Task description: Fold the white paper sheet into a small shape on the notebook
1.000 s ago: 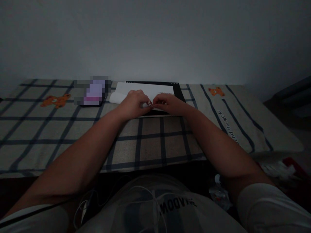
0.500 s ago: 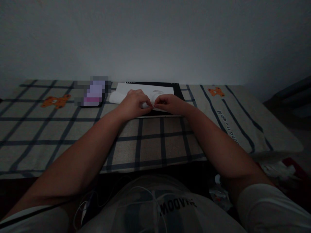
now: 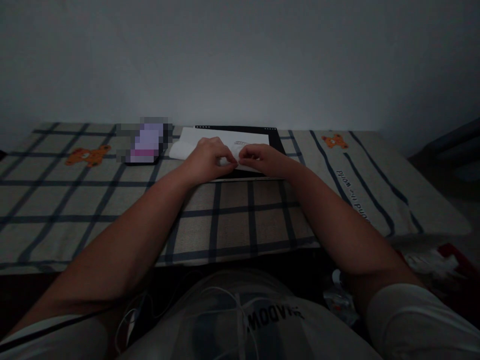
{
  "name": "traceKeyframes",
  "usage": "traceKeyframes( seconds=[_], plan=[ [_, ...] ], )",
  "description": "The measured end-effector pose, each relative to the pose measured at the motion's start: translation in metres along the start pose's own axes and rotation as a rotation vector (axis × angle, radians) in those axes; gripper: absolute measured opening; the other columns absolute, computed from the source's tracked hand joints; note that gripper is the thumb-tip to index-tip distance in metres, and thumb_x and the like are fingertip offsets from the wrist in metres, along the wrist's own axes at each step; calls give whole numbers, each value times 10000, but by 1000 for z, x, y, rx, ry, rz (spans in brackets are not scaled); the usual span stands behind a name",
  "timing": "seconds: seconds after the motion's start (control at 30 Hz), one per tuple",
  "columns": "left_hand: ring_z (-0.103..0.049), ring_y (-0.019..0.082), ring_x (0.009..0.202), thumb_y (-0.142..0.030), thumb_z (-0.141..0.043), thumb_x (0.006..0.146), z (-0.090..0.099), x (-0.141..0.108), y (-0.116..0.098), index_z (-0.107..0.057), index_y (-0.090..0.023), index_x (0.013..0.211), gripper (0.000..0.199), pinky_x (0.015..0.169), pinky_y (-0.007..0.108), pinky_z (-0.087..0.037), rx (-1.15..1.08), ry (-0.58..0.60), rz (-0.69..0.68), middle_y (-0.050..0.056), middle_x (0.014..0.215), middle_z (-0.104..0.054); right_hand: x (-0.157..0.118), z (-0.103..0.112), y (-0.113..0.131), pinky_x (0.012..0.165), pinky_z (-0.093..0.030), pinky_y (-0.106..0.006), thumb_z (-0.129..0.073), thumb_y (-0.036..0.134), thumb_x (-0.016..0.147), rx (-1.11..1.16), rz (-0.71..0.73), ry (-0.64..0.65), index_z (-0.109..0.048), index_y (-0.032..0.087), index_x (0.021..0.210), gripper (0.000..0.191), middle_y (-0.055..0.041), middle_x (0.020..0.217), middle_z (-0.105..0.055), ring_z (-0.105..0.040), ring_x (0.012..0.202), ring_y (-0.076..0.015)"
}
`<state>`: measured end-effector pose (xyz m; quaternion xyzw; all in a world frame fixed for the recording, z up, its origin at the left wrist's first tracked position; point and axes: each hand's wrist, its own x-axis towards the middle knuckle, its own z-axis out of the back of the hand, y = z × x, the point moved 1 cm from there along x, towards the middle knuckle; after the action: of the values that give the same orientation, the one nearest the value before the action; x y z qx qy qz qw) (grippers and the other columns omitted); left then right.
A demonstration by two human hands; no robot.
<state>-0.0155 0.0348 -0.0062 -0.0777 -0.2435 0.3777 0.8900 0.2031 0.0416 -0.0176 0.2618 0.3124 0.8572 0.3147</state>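
A white sheet (image 3: 232,136) lies on a flat black board (image 3: 276,141) with small holes along its far edge. Faint grey printing shows on the sheet near my fingers. My left hand (image 3: 212,159) rests over the sheet's near side, thumb and forefinger pinched together. From the other side my right hand (image 3: 262,160) pinches too, its fingertips almost meeting the left ones. Whatever sits between the fingertips is too small and dark to name. A white curled or rolled piece (image 3: 180,150) lies just left of my left hand.
A phone (image 3: 148,140) with a lit, blurred screen lies to the left. A checked cloth (image 3: 232,220) with bear figures covers the table, which meets a plain wall (image 3: 240,65). Below its front edge at right is a clear plastic item (image 3: 339,300). White cables (image 3: 240,310) hang over my shirt.
The fingertips of both hands have shifted very slightly and stay pinched close together. The sheet, the board and the phone lie as before; the view has moved a little.
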Motion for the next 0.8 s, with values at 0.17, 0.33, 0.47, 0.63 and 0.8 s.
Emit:
traceKeyframes(
  seconds=[0.17, 0.33, 0.47, 0.63, 0.8],
  plan=[
    [-609, 237, 903, -364, -680, 830, 2, -1, -1, -799, -236, 862, 177, 954, 453, -414, 11, -5, -1, 52, 843, -713, -3, 2, 1, 769, -445, -339, -605, 505, 928, 63, -76, 43, -676, 185, 944, 328, -57, 921, -701, -589, 861, -205],
    [-593, 240, 923, -365, -693, 819, 1, -1, -1, -802, -252, 885, 170, 970, 456, -400, 24, -3, -7, 38, 842, -704, -4, 3, 5, 749, -452, -334, -626, 499, 920, 67, -112, 78, -672, 189, 911, 313, -46, 886, -693, -587, 841, -199],
    [-584, 246, 941, -366, -703, 826, 0, -1, -2, -807, -255, 893, 166, 987, 463, -386, 22, 11, -5, 37, 840, -700, -3, 3, 6, 745, -435, -333, -608, 499, 932, 31, -111, 104, -655, 189, 879, 318, -41, 866, -669, -570, 830, -193],
    [-598, 244, 930, -370, -706, 832, -1, -1, -2, -804, -240, 877, 169, 978, 459, -389, 14, 15, -12, 45, 852, -704, -2, 2, 5, 721, -406, -319, -606, 498, 931, 9, -86, 98, -628, 180, 854, 328, -28, 824, -629, -536, 789, -175],
    [-607, 237, 927, -376, -682, 856, 1, -2, -3, -796, -240, 877, 179, 963, 446, -400, -8, 21, -25, 42, 857, -724, -1, 1, 4, 696, -387, -301, -616, 478, 924, -3, -52, 69, -598, 184, 842, 305, -12, 807, -599, -495, 750, -153]
  ],
)
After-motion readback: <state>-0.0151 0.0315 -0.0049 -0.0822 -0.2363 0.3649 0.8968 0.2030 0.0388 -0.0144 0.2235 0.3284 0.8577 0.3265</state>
